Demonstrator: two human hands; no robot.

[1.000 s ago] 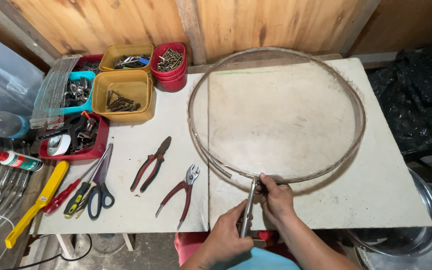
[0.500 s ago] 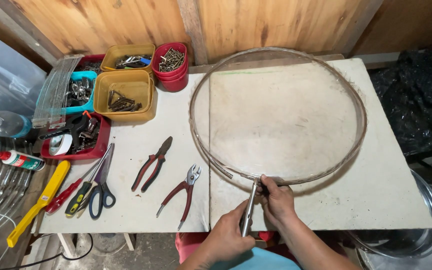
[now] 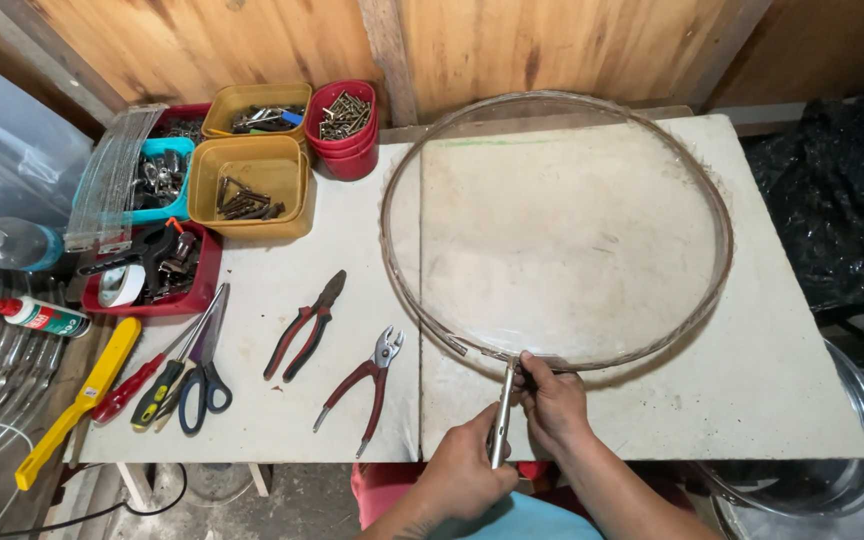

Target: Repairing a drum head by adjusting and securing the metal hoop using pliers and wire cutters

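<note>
While the left hand (image 3: 467,470) grips a metal tool (image 3: 503,415) upright, the right hand (image 3: 552,400) pinches the hoop (image 3: 722,250) beside its tip — pliers (image 3: 364,388) lie near.

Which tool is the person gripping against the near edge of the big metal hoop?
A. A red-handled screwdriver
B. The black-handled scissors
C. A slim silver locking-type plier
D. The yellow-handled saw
C: the left hand grips a slim silver plier whose tip meets the metal hoop, with the right hand beside it.
</note>
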